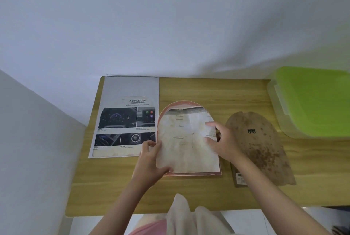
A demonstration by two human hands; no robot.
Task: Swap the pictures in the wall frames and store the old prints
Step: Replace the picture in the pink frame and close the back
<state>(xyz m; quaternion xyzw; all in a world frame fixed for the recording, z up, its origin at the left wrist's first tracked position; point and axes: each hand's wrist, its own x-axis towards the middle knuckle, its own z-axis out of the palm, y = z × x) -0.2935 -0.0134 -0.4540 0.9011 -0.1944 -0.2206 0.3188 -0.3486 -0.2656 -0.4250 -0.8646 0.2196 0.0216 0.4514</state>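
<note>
Arched print [186, 145] aligned over the pink arched frame [189, 174] at mid-worktop [217, 91]: left hand [149, 161] pinches its left edge; right hand [221, 140], fingers spread, presses it flat. Backing board [259, 145] waits beside.

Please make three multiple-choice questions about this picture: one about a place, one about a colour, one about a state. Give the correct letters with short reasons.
1. Where does the brochure lie relative to the arched frame?
A. To its left
B. To its right
C. On top of it

2. What colour is the lid of the plastic box?
A. Blue
B. Green
C. Red

3. What are the hands doing?
A. Both rest on bare table
B. Both touch the arched print
C. One lifts the box

Answers:
1 A: the brochure lies left of the arched frame.
2 B: the plastic box has a green lid.
3 B: the left hand grips the arched print at its edge, and the right hand presses on it.
</note>
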